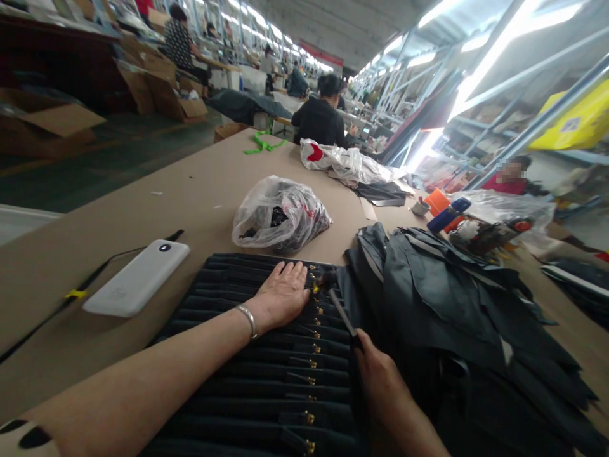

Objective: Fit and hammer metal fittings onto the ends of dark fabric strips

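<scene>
My left hand [284, 293] lies flat, fingers stretched out, on a stack of black strips [266, 368] with small brass fittings [314, 348] along their right ends. My right hand [380, 381] is closed round the handle of a thin dark tool [340, 310], whose far end points at the fittings beside my left fingertips. A pile of dark fabric pieces [457, 304] lies to the right of both hands.
A white power bank [137, 277] with a black cable lies at left on the brown table [181, 197]. A plastic bag of dark parts [280, 214] sits behind the strips. Further bags, an orange and blue object [445, 212] and seated people are beyond.
</scene>
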Motion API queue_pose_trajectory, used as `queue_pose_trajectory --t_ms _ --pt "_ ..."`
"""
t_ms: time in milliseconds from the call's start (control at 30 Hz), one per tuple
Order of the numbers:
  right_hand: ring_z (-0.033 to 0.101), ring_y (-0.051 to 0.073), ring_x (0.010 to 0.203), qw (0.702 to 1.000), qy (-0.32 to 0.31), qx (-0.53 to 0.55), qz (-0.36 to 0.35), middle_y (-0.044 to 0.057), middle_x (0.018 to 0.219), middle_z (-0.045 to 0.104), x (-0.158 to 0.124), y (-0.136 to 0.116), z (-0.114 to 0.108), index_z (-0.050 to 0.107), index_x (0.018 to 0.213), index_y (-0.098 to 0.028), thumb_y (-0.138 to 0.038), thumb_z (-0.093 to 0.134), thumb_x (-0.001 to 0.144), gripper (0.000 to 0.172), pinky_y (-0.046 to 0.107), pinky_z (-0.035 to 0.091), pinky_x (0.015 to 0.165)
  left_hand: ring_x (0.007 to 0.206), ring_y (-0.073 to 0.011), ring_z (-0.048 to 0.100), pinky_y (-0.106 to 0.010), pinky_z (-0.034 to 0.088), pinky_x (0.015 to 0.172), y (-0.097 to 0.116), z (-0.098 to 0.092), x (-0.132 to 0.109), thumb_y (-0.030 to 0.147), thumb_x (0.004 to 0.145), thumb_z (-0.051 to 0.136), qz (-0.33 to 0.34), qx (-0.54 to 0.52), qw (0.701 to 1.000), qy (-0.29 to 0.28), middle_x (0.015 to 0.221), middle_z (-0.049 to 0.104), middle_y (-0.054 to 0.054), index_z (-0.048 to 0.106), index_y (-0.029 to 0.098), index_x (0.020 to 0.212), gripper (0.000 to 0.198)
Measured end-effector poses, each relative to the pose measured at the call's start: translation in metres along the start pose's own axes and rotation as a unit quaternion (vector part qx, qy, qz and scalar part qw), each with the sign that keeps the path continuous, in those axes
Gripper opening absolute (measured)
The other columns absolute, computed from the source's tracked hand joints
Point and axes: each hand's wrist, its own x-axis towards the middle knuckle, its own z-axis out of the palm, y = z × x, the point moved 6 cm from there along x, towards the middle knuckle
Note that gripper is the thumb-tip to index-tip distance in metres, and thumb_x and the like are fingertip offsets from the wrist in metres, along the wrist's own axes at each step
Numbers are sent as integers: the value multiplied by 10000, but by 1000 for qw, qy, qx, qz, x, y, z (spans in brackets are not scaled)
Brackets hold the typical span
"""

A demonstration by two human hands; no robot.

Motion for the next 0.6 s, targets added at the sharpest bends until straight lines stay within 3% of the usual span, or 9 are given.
queue_pose_trajectory --t_ms 100,233,267,433,600 --pt "674 194 801 999 -35 -22 19 111 904 696 -4 4 2 521 1190 -145 -261 338 893 369 249 519 688 1312 -284 295 -443 168 1087 1 -2 -1 392 876 242 -1 1 1000 -5 1430 338 -159 363 74 1345 580" --pt "664 184 854 998 63 20 -10 117 957 687 -12 -4 -15 487 1217 -142 -337 339 905 396 241 521 714 1314 -287 291 -448 176 1086 2 -5 -1 400 875 243 -4 3 1000 -11 1431 338 -156 365 75 1344 583" --pt "661 185 871 998 64 26 -12 123 972 684 -12 -4 -15 473 1231 -135 -342 334 908 408 242 520 724 1313 -289 292 -451 176 1085 2 -5 -1 399 876 242 -5 3 1000 -13 1433 332 -158 362 74 1346 584" --pt "676 201 796 998 -47 -29 33 110 889 701 -8 10 -1 520 1188 -141 -273 342 897 365 246 517 678 1307 -301 304 -457 178 1084 3 -7 -1 365 876 245 1 5 1000 -18 1429 327 -179 361 48 1343 575" --pt "634 198 965 1000 28 10 -11 129 1078 652 -23 4 -15 477 1238 -145 -302 338 909 391 253 503 784 1324 -292 276 -454 157 1091 3 -6 0 373 878 244 1 3 1000 -19 1434 321 -174 349 50 1349 581"
